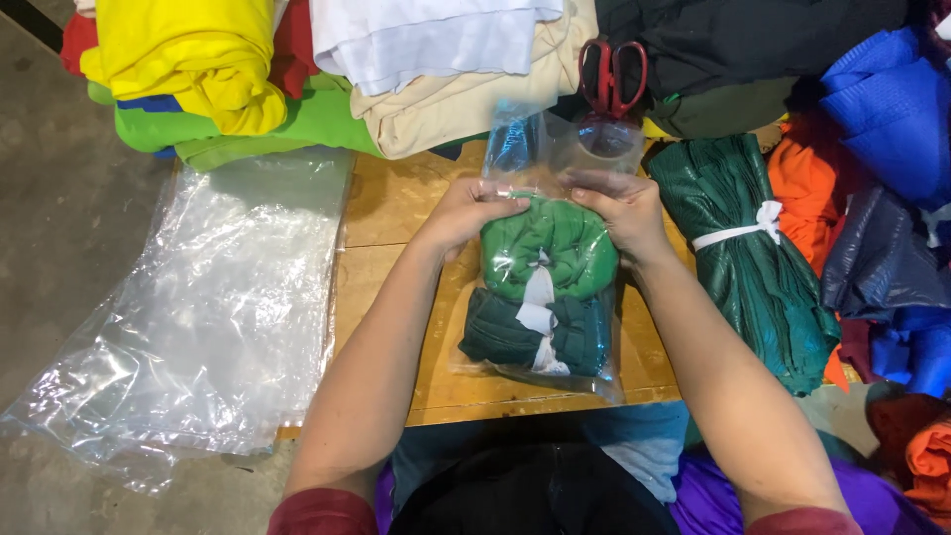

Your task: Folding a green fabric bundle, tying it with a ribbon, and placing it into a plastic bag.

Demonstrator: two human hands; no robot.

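Both green bundles (543,297) already sit inside the bag (540,188) on the surface (396,208), and my left hand (466,213) and right hand (624,213) pinch its open, unsealed mouth.

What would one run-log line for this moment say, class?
left hand: grips bag edge | right hand: grips bag edge | clear bag: holds two green bundles | scissors: on cloth pile

Both hands grip a clear plastic bag (540,297) on the wooden counter (396,208): the left hand (466,213) and right hand (624,213) pinch its upper part. Inside lie a light green bundle (550,248) and a dark green bundle (515,337). Red scissors (612,74) lie beyond the hands.
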